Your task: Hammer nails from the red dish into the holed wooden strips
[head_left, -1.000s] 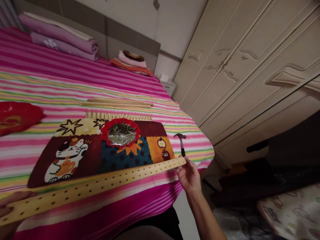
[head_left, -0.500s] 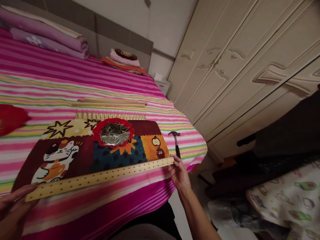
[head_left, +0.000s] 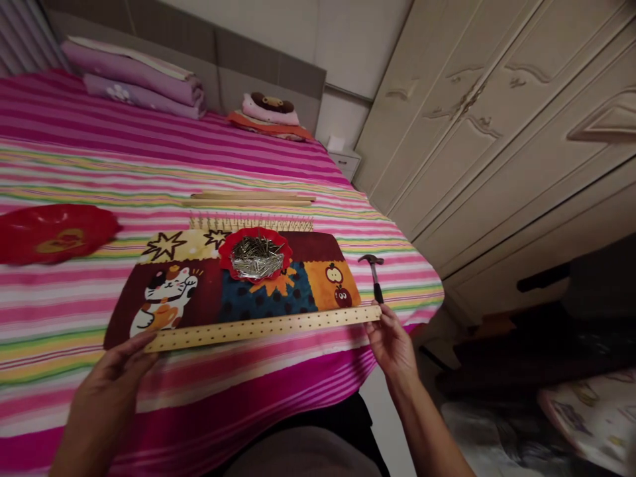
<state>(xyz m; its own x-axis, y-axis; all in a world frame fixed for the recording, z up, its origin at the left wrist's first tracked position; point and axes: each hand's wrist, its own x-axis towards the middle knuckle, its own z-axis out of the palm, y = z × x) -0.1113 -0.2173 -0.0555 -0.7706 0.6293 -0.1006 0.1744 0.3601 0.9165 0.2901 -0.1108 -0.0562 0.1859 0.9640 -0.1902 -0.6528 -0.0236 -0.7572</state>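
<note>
A light wooden strip (head_left: pixel 263 327) with rows of small dark holes spans the space between my hands, along the near edge of a printed mat (head_left: pixel 199 298). My left hand (head_left: pixel 119 371) pinches its left end, and my right hand (head_left: pixel 392 338) grips its right end. On the mat stands a red scalloped dish (head_left: pixel 226 255) full of loose nails (head_left: pixel 256 257). A claw hammer (head_left: pixel 375 275) lies just beyond my right hand. Behind the dish, another wooden strip (head_left: pixel 199 224) bristles with upright nails.
Several plain wooden strips (head_left: pixel 248 199) lie farther back on the striped bedspread (head_left: pixel 59 298). A red tray (head_left: pixel 30 232) is at the left. Folded bedding (head_left: pixel 144 86) and pillows (head_left: pixel 271 116) rest near the headboard. The bed's edge drops off at the right, before a wardrobe (head_left: pixel 447 119).
The view has shifted left, so the bed and its things appear farther right and more of the red tray shows. Both hands still hold the holed strip.
</note>
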